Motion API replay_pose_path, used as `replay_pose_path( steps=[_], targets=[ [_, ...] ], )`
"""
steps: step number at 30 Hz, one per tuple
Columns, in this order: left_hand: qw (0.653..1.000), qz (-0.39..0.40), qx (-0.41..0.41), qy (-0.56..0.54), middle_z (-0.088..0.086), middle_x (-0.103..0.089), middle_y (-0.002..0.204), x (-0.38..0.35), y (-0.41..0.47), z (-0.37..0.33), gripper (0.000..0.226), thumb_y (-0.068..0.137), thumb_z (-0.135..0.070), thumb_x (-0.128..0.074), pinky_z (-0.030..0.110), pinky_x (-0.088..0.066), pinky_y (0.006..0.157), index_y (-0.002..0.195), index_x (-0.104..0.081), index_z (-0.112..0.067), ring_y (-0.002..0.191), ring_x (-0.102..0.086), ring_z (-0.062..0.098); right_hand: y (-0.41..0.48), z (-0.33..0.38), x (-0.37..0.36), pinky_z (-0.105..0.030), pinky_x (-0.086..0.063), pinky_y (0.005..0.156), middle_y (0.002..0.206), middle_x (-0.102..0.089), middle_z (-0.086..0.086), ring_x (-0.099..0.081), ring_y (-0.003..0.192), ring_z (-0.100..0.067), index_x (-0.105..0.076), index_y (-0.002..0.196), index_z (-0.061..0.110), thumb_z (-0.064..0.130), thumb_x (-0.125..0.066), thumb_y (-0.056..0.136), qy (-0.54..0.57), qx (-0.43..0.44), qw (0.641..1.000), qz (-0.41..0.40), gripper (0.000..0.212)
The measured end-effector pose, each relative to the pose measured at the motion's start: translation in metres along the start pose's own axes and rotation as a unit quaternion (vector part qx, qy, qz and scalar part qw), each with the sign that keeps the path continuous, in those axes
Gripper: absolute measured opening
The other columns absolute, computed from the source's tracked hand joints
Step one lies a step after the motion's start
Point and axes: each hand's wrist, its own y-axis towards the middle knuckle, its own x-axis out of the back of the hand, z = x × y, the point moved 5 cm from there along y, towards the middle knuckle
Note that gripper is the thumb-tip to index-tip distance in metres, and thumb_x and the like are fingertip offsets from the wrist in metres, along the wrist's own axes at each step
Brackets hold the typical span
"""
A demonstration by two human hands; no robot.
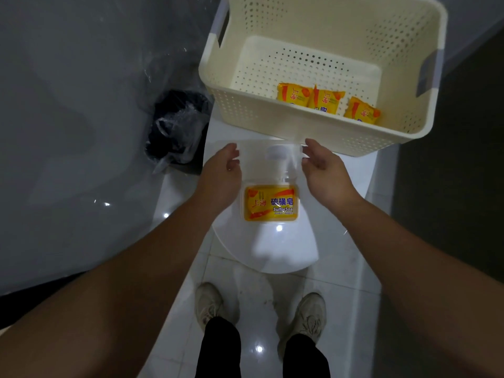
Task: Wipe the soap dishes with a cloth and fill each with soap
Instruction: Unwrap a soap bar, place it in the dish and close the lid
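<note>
Standing before a closed white toilet lid [286, 249], the person was seen from the head camera, the only view available. A clear soap dish [243, 211] lay flat on the lid, near its rear edge. A wrapped yellow soap bar [270, 204] filled the dish. The long axis of dish and bar ran left to right across the frame. The wrapper's printed face was up, its lettering upright to the wearer, so the top edge pointed away toward the basket.

The left hand [222, 166] and the right hand [323, 165] were raised just beyond the dish, palms turned toward each other and fingers gently curved, not clenched. A clear plastic piece [272, 165] stood between them, its edges meeting the fingertips on both sides. Whether either hand gripped it or merely flanked it could not be told, as the plastic was nearly invisible against the white behind it.

A cream perforated basket [300, 124] sat behind the hands, above the toilet lid. Three more yellow soap packets [326, 100] lay in a row along its near inner wall, touching one another.

A black bin [177, 126] with a clear liner stood to the left of the toilet. Two pale shoes [207, 302] rested on glossy white floor tiles [341, 296] in front of the lid.
</note>
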Motion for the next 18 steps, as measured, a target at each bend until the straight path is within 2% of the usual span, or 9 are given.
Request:
replay_pose_path(
  steps=[2, 4, 5, 7, 8, 9, 12, 15, 18],
  targets=[
    [1.0, -0.006, -0.004, -0.003, 0.007, -0.057, 0.132, 0.001, -0.001, -0.001, 0.041, 0.096, -0.005, -0.042, 0.03, -0.04, 0.105, 0.137, -0.047, -0.008, 0.119, -0.055, 0.017, -0.002, 0.002, 0.001, -0.024, -0.033, 0.11, 0.134, -0.056, -0.005, -0.049, 0.126, -0.012, -0.046, 0.138, 0.012, 0.009, -0.046, 0.097, 0.015, 0.004, 1.0, 0.001, 0.041],
    [1.0, -0.02, -0.017, 0.008, 0.007, -0.06, 0.128, 0.004, -0.006, -0.001, 0.037, 0.096, -0.008, -0.046, 0.021, -0.039, 0.1, 0.133, -0.051, -0.007, 0.117, -0.055, 0.016, -0.006, 0.005, 0.003, -0.021, -0.032, 0.109, 0.132, -0.057, -0.003, -0.05, 0.125, -0.01, -0.05, 0.135, 0.011, 0.013, -0.049, 0.097, 0.025, 0.01, 1.0, -0.005, 0.038],
    [0.999, -0.024, -0.026, 0.011, 0.008, -0.061, 0.126, 0.005, -0.008, -0.001, 0.035, 0.097, -0.011, -0.048, 0.02, -0.04, 0.099, 0.132, -0.053, -0.007, 0.115, -0.057, 0.016, -0.009, 0.006, 0.005, -0.016, -0.033, 0.106, 0.131, -0.057, 0.0, -0.05, 0.123, -0.007, -0.053, 0.133, 0.012, 0.017, -0.052, 0.097, 0.021, 0.016, 1.0, -0.01, 0.037],
    [0.999, -0.031, -0.032, -0.014, 0.012, -0.064, 0.12, 0.006, -0.013, -0.002, 0.033, 0.097, -0.017, -0.051, 0.03, -0.045, 0.1, 0.127, -0.058, -0.006, 0.109, -0.061, 0.022, -0.014, 0.008, 0.009, -0.003, -0.035, 0.095, 0.123, -0.059, 0.007, -0.051, 0.115, 0.0, -0.058, 0.129, 0.013, 0.023, -0.056, 0.095, 0.017, 0.025, 0.999, -0.017, 0.035],
    [0.999, -0.035, -0.033, -0.021, 0.012, -0.066, 0.116, 0.007, -0.016, -0.002, 0.032, 0.096, -0.019, -0.053, 0.031, -0.048, 0.097, 0.125, -0.059, -0.006, 0.105, -0.063, 0.022, -0.016, 0.009, 0.01, 0.001, -0.035, 0.089, 0.117, -0.06, 0.009, -0.052, 0.11, 0.002, -0.06, 0.126, 0.012, 0.023, -0.058, 0.094, 0.021, 0.025, 0.999, -0.019, 0.034],
    [0.999, -0.037, -0.034, -0.014, 0.01, -0.067, 0.113, 0.007, -0.019, -0.004, 0.031, 0.096, -0.02, -0.054, 0.024, -0.049, 0.092, 0.123, -0.061, -0.007, 0.099, -0.064, 0.019, -0.019, 0.008, 0.011, 0.003, -0.036, 0.085, 0.113, -0.061, 0.009, -0.054, 0.106, 0.003, -0.062, 0.123, 0.012, 0.023, -0.06, 0.093, 0.024, 0.023, 0.999, -0.019, 0.033],
    [0.999, -0.032, -0.036, 0.011, 0.002, -0.068, 0.112, 0.008, -0.031, -0.006, 0.032, 0.094, -0.023, -0.056, -0.001, -0.04, 0.074, 0.122, -0.063, -0.009, 0.093, -0.06, 0.006, -0.028, 0.003, 0.013, -0.001, -0.042, 0.081, 0.102, -0.068, 0.005, -0.061, 0.089, 0.004, -0.066, 0.117, 0.01, 0.019, -0.064, 0.09, 0.034, 0.022, 0.999, -0.02, 0.029],
    [0.999, -0.034, -0.029, -0.013, -0.001, -0.066, 0.112, 0.007, -0.044, -0.005, 0.033, 0.093, -0.021, -0.059, -0.004, -0.038, 0.073, 0.124, -0.062, -0.009, 0.096, -0.059, 0.002, -0.037, -0.004, 0.014, -0.007, -0.045, 0.079, 0.093, -0.068, 0.006, -0.062, 0.08, 0.01, -0.068, 0.11, 0.01, 0.013, -0.066, 0.088, 0.045, 0.039, 0.998, -0.011, 0.022],
    [0.998, -0.031, -0.012, -0.059, 0.002, -0.064, 0.11, 0.005, -0.055, 0.0, 0.033, 0.091, -0.016, -0.062, 0.0, -0.043, 0.075, 0.123, -0.06, -0.006, 0.096, -0.06, 0.004, -0.043, -0.014, 0.012, -0.018, -0.048, 0.088, 0.101, -0.069, 0.001, -0.065, 0.095, -0.003, -0.066, 0.104, 0.018, 0.008, -0.068, 0.085, 0.069, 0.032, 0.997, 0.021, 0.021]
  ],
)
